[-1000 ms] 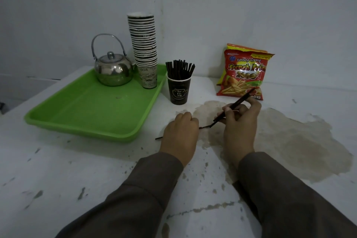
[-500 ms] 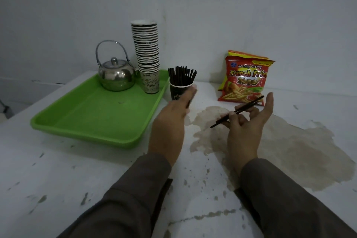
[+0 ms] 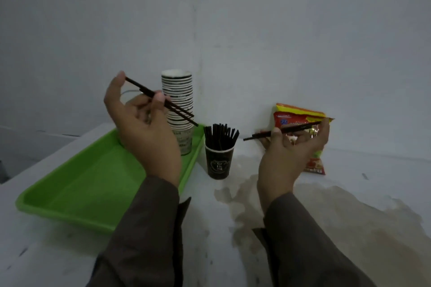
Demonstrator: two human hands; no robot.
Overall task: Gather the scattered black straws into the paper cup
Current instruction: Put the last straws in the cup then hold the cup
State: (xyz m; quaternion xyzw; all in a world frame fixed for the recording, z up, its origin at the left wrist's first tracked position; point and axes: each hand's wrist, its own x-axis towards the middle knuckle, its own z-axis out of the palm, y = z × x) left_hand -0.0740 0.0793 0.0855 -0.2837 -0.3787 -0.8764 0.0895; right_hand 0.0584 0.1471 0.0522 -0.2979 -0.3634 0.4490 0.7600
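White tabletop [image 3: 349, 251] is showing no loose straws (most are filling the paper cup [image 3: 219, 163]); left hand [image 3: 142, 121] and right hand [image 3: 289, 151] are each pinching the last black straws [image 3: 179, 110].

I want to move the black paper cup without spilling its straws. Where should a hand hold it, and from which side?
Take the paper cup around its bare lower wall, from the right or front. The straws fan above its rim, so avoid the top; the green tray crowds its left.
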